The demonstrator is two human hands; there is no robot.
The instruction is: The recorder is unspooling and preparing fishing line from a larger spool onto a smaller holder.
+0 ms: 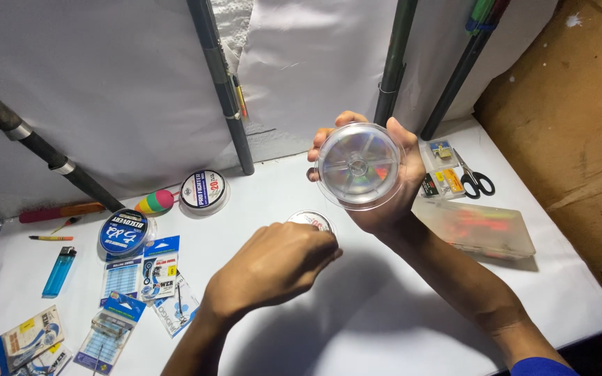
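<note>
A clear plastic line spool (359,166) is held up above a white table (384,313) in the right hand (384,188), whose fingers are wrapped round the spool's rim from behind, the thumb at the upper right edge. The spool is turned flat toward the camera, so that its spoked hub and a rainbow sheen are seen through the clear face.

The left hand (273,268) is kept lower and nearer the camera, its fingers curled in and pinched together; whether anything is gripped between the fingertips cannot be told. Just beyond its knuckles, a small round disc (311,220) is seen lying on the table, partly hidden by the hand. The two hands are held apart, the left below and to the left of the raised spool.

To the left on the table, a blue-labelled spool (123,233) and a dark-labelled spool (203,190) are laid flat, with a multicoloured fishing float (155,202) between them. Packets of small tackle (141,278) are spread below, and a blue lighter (59,271) is placed near the left edge. On the right, black-handled scissors (477,179) are set beside a small clear box (440,170), and a long translucent tackle box (479,230) lies just in front. Dark fishing rods (221,83) are leaned against the white backdrop.
</note>
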